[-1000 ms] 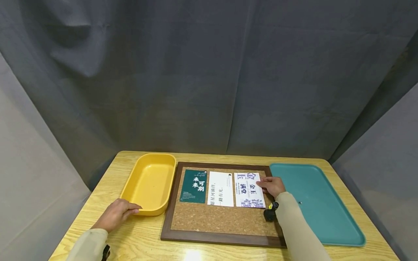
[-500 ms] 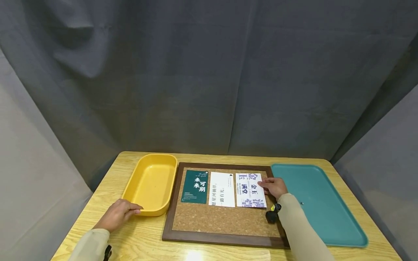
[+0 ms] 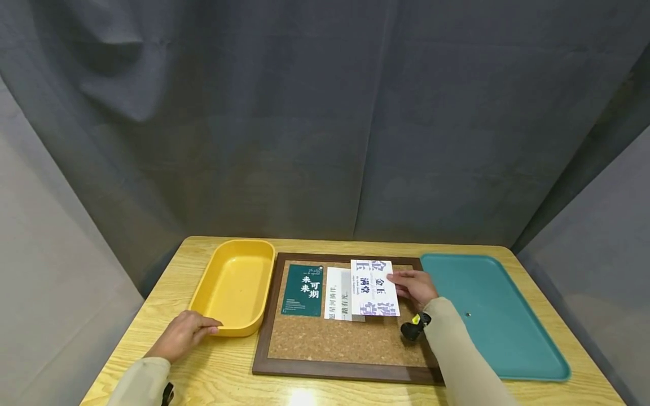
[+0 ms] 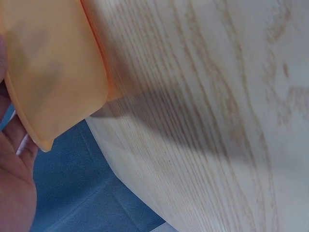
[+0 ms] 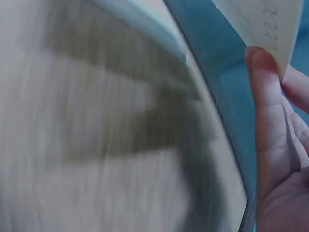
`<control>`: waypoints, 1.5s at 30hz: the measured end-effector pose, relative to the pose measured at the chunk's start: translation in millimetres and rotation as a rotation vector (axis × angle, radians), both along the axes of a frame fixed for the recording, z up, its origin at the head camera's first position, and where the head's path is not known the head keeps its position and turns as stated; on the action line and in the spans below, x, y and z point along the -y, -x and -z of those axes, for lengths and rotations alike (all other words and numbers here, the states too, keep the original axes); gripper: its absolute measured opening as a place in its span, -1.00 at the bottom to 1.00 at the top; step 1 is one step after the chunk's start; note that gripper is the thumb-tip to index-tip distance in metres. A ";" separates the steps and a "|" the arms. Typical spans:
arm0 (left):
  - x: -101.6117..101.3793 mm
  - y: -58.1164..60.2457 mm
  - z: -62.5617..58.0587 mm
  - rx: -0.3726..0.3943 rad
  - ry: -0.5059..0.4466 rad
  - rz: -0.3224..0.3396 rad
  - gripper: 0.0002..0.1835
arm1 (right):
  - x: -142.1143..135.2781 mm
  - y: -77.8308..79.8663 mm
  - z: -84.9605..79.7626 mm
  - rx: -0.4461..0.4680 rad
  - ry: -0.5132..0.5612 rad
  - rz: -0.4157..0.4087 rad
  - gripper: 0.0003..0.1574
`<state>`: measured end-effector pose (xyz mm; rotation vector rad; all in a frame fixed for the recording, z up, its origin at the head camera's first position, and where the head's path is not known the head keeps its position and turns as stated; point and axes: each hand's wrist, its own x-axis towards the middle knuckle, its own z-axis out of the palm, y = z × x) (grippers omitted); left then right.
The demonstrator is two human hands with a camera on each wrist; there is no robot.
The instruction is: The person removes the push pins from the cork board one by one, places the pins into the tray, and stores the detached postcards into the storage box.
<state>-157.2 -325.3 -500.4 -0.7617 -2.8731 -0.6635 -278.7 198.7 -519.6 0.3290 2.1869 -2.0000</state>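
In the head view my right hand (image 3: pixel 416 287) pinches a white postcard (image 3: pixel 374 287) with purple lettering by its right edge, thumb and fingers on opposite faces in the right wrist view. The postcard is raised over the cork board (image 3: pixel 325 341) and hides part of a white postcard (image 3: pixel 334 293) with dark lettering, casting a shadow on it. To the left, a dark green postcard (image 3: pixel 303 290) lies on the cork, with a small pin at its upper right corner. My left hand (image 3: pixel 180 335) grips the front left rim of a yellow plastic bin (image 3: pixel 244 330).
A teal tray (image 3: pixel 513 327) stands right of the board, with a small shiny pin (image 3: pixel 469 314) on it. Everything rests on a wooden table (image 3: pixel 213 372). A grey curtain (image 3: pixel 284 141) hangs behind, and pale cloth panels flank both sides.
My right hand has lifted the purple-lettered postcard off the board and shifted it left, partly over the middle postcard. The left hand keeps its grip on the bin.
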 end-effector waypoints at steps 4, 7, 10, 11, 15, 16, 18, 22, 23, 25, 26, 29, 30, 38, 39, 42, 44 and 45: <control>-0.8 -0.4 0.2 -0.012 0.012 -0.008 -0.85 | 27.4 3.0 -14.6 -0.022 0.034 -0.044 -0.48; -1.4 -0.3 0.2 -0.005 0.013 -0.008 -0.84 | 50.9 4.8 -26.2 -0.034 0.074 -0.081 -0.56; -1.9 0.0 0.1 0.007 0.011 -0.004 -0.83 | 76.3 6.7 -36.6 -0.022 0.135 -0.119 -0.62; -2.1 0.1 0.3 0.007 0.011 -0.003 -0.82 | 84.9 7.8 -39.5 -0.022 0.153 -0.128 -0.64; -3.0 0.8 0.9 -0.011 0.013 0.009 -0.82 | 117.6 12.1 -48.3 -0.030 0.196 -0.171 -0.70; -3.2 0.9 1.2 -0.016 0.013 0.012 -0.83 | 124.9 13.2 -50.0 -0.034 0.204 -0.181 -0.71; -3.8 1.0 1.9 -0.028 0.011 0.018 -0.83 | 138.1 15.2 -52.0 -0.040 0.220 -0.197 -0.74; -4.0 0.9 2.8 -0.017 0.006 0.021 -0.83 | 160.4 15.1 -55.2 -0.027 0.244 -0.213 -0.77; -3.9 0.8 2.8 -0.015 0.007 0.019 -0.83 | 165.4 14.2 -55.6 -0.025 0.250 -0.218 -0.76; -3.4 0.5 2.5 -0.009 0.010 0.019 -0.83 | 174.6 10.0 -58.8 -0.020 0.254 -0.230 -0.74; -3.1 0.2 2.5 -0.011 0.010 0.019 -0.83 | 179.5 8.8 -58.7 -0.020 0.260 -0.233 -0.73; -1.6 -0.5 2.1 -0.017 0.014 0.016 -0.84 | 193.3 5.6 -57.8 -0.011 0.251 -0.245 -0.71; -1.0 -0.8 2.0 -0.019 0.013 0.016 -0.84 | 198.0 4.8 -57.5 -0.006 0.248 -0.246 -0.71; -2.8 0.4 1.0 -0.032 0.027 0.018 -0.84 | 228.3 6.0 -51.9 0.025 0.218 -0.264 -0.68; -3.6 1.0 0.8 -0.035 0.030 0.019 -0.84 | 230.6 6.2 -51.3 0.029 0.211 -0.265 -0.69; -5.7 2.2 1.4 -0.038 0.038 0.030 -0.84 | 235.9 5.7 -50.4 0.044 0.204 -0.258 -0.74; -6.9 2.0 1.5 -0.041 0.046 0.030 -0.84 | 238.9 4.4 -50.9 0.041 0.211 -0.266 -0.75; -7.4 1.6 1.6 -0.042 0.048 0.028 -0.84 | 240.5 3.6 -51.6 0.044 0.214 -0.272 -0.75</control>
